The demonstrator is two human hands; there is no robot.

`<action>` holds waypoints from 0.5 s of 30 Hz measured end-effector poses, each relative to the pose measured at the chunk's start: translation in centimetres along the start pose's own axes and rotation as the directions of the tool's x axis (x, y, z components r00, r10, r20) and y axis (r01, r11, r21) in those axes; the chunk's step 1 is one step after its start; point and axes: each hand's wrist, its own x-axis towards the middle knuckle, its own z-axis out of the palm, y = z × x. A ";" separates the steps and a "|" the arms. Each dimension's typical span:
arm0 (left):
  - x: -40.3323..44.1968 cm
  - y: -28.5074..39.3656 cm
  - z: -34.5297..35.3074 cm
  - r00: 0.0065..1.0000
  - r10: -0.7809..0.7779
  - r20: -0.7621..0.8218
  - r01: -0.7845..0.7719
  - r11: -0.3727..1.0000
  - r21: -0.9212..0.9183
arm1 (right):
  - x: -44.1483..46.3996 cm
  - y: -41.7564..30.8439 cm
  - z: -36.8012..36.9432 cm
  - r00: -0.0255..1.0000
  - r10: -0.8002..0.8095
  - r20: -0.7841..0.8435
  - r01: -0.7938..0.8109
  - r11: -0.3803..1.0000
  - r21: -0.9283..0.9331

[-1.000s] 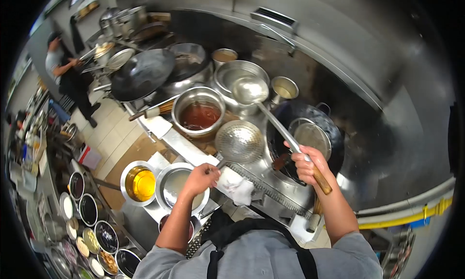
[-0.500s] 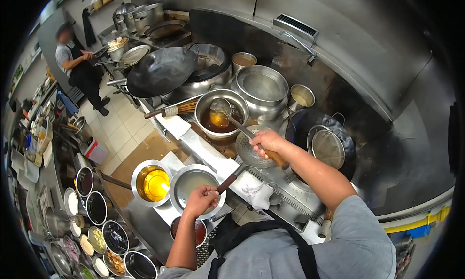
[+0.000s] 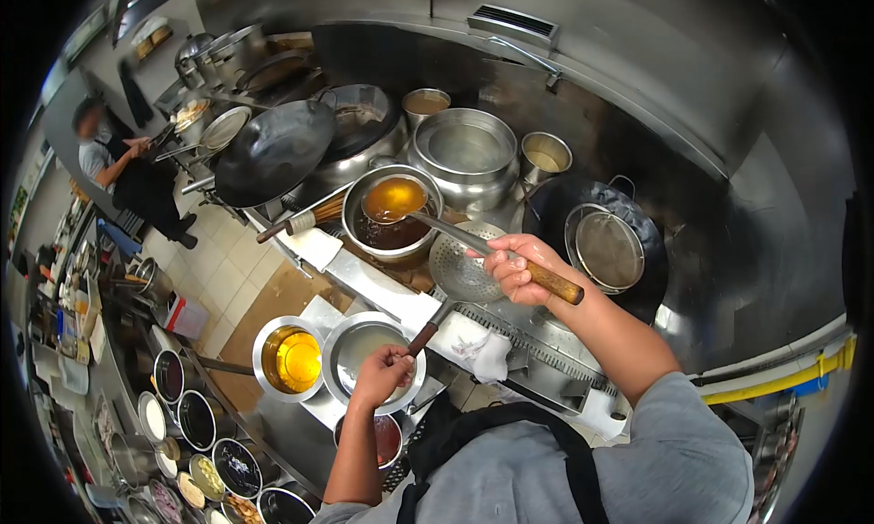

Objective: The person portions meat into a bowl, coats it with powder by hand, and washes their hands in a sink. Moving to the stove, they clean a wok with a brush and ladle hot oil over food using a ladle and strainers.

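Note:
My right hand (image 3: 523, 267) is wrapped round the wooden handle of a ladle (image 3: 394, 199). The ladle's bowl is full of amber liquid, probably oil, and hangs over a metal pot (image 3: 439, 216) of dark brown liquid. My left hand (image 3: 386, 371) grips the dark handle of a perforated skimmer (image 3: 466, 262). The skimmer's round disc lies to the right of that pot, below the ladle's shaft. Under my left hand stands a metal basin (image 3: 333, 349) of cloudy liquid. Beside it, a metal pot (image 3: 262, 356) contains bright yellow oil.
A wok (image 3: 273, 155) tilts at the back left; a bamboo brush (image 3: 323, 213) lies near it. A dark wok (image 3: 546, 205) with a mesh strainer (image 3: 608, 249) stands at the right. Several seasoning containers (image 3: 196, 421) line the lower left. Another person (image 3: 127, 164) stands at the far left.
The ladle has come up out of the dark liquid with amber liquid in its bowl, and my right hand has risen with it. My left hand still grips the skimmer. The view has shifted slightly.

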 end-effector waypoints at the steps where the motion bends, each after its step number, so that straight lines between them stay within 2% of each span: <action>1: 0.1 0.1 0.3 1.000 0.006 0.002 -0.006 1.000 0.004 | -0.6 0.0 -0.1 1.000 -0.008 0.021 0.008 1.000 0.021; 10: -0.3 1.0 2.6 1.000 -0.004 0.012 0.003 0.997 0.080 | -7.6 0.6 -2.0 0.992 -0.111 0.057 0.100 0.981 0.167; 12: -0.2 1.1 3.2 1.000 -0.002 0.022 -0.001 0.994 0.111 | -9.6 0.9 -3.1 0.983 -0.169 0.069 0.159 0.979 0.131; 15: 0.1 1.2 4.2 1.000 0.021 0.000 -0.021 0.990 0.140 | -13.3 1.5 -4.9 0.966 -0.252 0.061 0.235 0.950 0.208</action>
